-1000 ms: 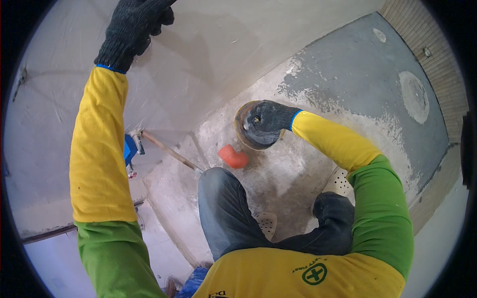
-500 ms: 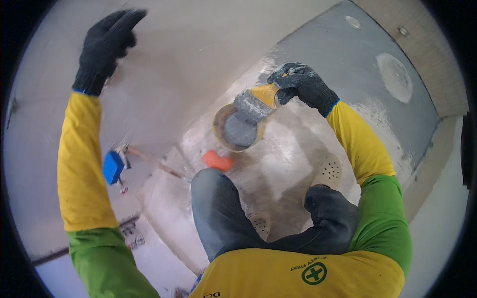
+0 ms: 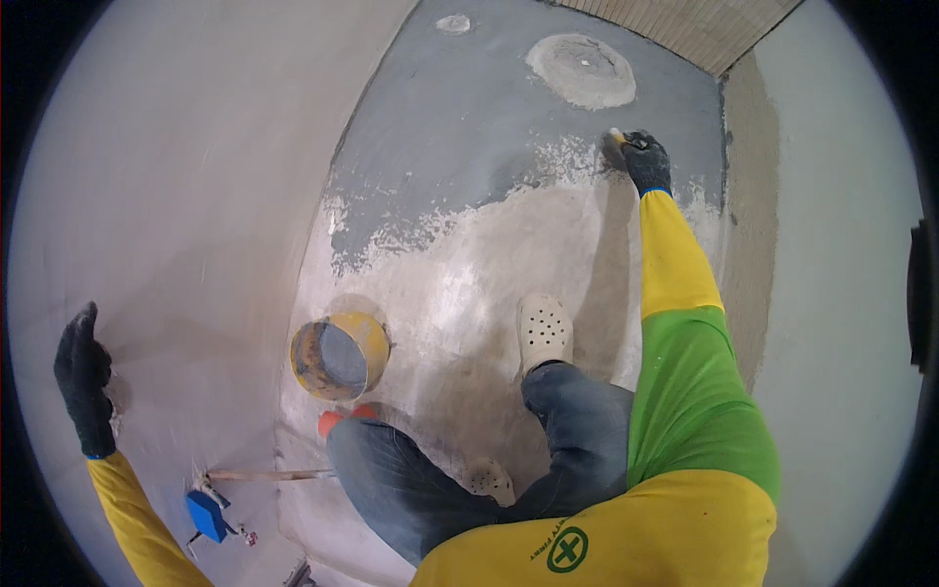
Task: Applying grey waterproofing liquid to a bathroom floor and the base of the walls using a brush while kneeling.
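Gloved in dark knit, my left hand (image 3: pixel 86 382) rests open against the pale wall (image 3: pixel 166 196) at the left, fingers straight. Out in front, my right hand (image 3: pixel 644 158) grips a yellow-handled brush (image 3: pixel 615 143) low over the grey-coated floor (image 3: pixel 421 117), by the ragged border with bare, pale concrete (image 3: pixel 450 274). The bristles are mostly hidden. A pale round patch (image 3: pixel 582 68) lies just beyond the brush. A yellow bucket (image 3: pixel 370 347) of grey slurry stands beside my left knee, with an orange pipe elbow (image 3: pixel 331 425) partly visible behind the knee.
At lower left a blue object (image 3: pixel 205 514) with metal fittings sits on the wall beside a long wooden stick (image 3: pixel 259 474). Beige tiles (image 3: pixel 665 29) line the far wall, and a plain wall (image 3: pixel 831 157) runs along the right. My shoe (image 3: pixel 544 328) stands mid-floor.
My right hand has lifted the brush from over the bucket and carried it forward to the coated floor. My left hand has moved lower along the wall in view, and the view has turned.
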Available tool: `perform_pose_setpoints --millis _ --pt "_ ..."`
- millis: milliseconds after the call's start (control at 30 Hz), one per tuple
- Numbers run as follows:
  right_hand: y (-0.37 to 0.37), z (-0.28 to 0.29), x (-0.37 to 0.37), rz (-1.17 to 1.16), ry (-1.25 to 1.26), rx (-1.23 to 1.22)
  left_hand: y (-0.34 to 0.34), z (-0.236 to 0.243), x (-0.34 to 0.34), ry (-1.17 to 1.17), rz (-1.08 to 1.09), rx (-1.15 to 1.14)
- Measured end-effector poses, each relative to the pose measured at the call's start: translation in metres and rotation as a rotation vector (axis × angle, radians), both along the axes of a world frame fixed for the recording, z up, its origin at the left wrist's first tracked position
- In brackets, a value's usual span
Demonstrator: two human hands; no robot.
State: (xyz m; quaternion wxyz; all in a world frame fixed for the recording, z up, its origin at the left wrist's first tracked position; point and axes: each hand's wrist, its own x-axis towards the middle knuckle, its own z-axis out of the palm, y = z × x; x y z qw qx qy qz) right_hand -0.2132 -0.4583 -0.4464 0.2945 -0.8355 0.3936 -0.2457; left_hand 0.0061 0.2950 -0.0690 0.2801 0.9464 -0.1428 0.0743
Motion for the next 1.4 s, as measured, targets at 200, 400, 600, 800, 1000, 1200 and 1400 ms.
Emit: perform_pose_setpoints --millis 200,400,600,800,1000,1200,1400 --pt "0.028 -0.049 0.021 0.081 0.079 -0.227 -0.017 0.001 -0.005 0.086 0.083 -0.131" --pt "0.213 -0.046 0.05 0.844 -0.185 -0.317 -0.012 0.002 -0.007 0.056 0.045 -0.129" --pt "0.239 0.007 0.067 1.01 -0.133 0.334 -0.003 0.002 -0.009 0.038 -0.029 -0.012" --pt "0.019 -0.05 0.062 0.449 0.11 -0.599 0.013 -0.002 0.017 -0.279 -0.365 0.3" --pt "-0.033 -0.016 -0.03 -0.277 0.092 -0.172 0.0 0.009 -0.007 0.161 0.034 -0.036" --pt "0.042 -0.034 -0.028 -0.066 0.359 -0.352 -0.024 0.01 -0.022 -0.076 -0.245 0.269" --pt "0.177 -0.009 0.021 0.407 0.053 0.052 -0.051 0.009 -0.025 0.071 -0.017 -0.07"
